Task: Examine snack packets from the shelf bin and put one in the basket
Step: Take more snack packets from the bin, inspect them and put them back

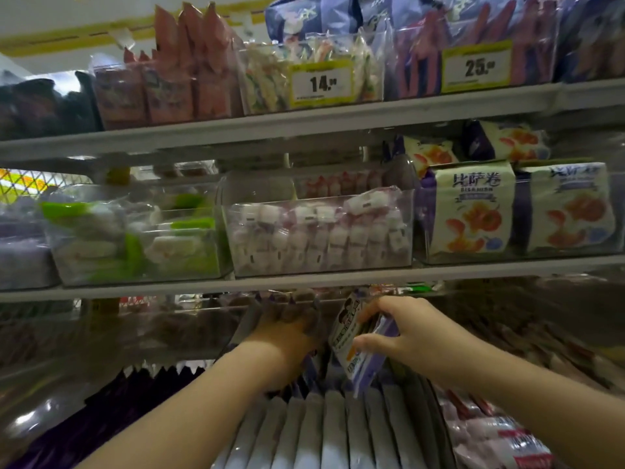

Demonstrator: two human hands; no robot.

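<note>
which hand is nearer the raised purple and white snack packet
Right. The right hand pinches the snack packet; the left hand is just left of it, reaching further back.

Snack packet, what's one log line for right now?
right hand pinches snack packet | left hand among shelved packets, grip unclear | basket unseen

The packet (351,340) you have at 5 o'clock looks like smooth printed plastic film with a slight sheen, and the packs (334,431) lined up at 6 o'clock show the same film in a duller, satin grey. Your bins (321,262) at centre and 9 o'clock are clear hard plastic, glossy enough to throw glare, and the bags (473,211) at 3 o'clock are shiny film too. The shelves (203,133) toward 12 o'clock read as smooth, matt grey painted metal, with tags (321,83) that look like yellow-edged paper.
</note>
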